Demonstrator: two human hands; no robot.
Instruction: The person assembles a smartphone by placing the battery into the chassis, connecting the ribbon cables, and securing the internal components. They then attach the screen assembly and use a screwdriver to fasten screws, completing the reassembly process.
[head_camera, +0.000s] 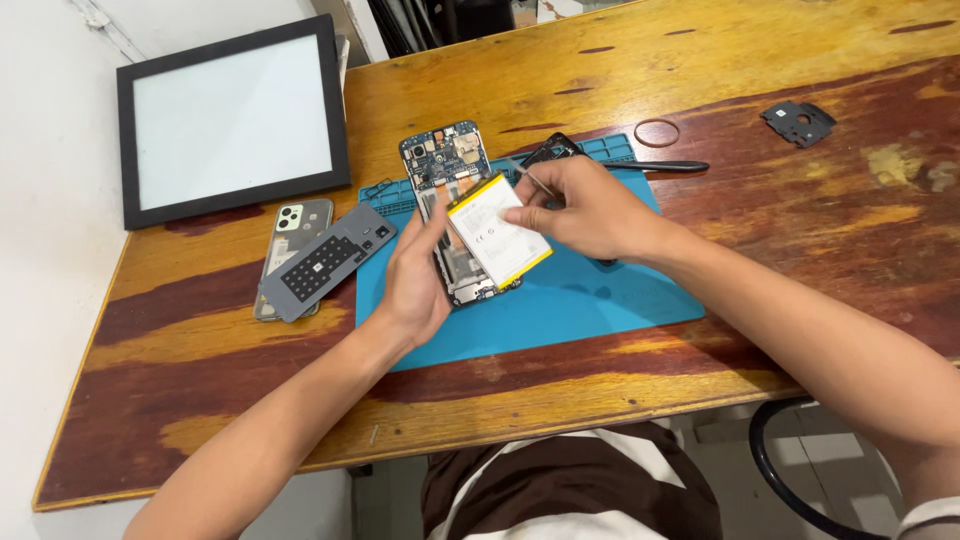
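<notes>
1. Head view is looking down on a wooden surface (700, 60) with a blue work mat (570, 300) at its middle.
2. An opened phone (445, 170) is lying on the mat with its back off and circuit board showing; the grey back cover (325, 262) is sitting to the left, resting on another phone (290, 225).
3. The white battery (498, 230) is tilting up out of the phone frame, lifted at its right edge but not yet clear of the body, so removal looks about half done.
4. Left hand (415, 280) is coming in from the near left, palm against the phone's left side, fingers curled around the frame in a steadying grip.
5. Right hand (590, 210) is reaching from the right, forearm crossing the mat, fingertips pinching the battery's far right edge while also holding thin metal tweezers (535, 180).
6. A black-handled tool (665, 166), a rubber band (657, 132) and a small black part (798, 122) are lying far right; a framed white panel (232, 120) is leaning far left.
</notes>
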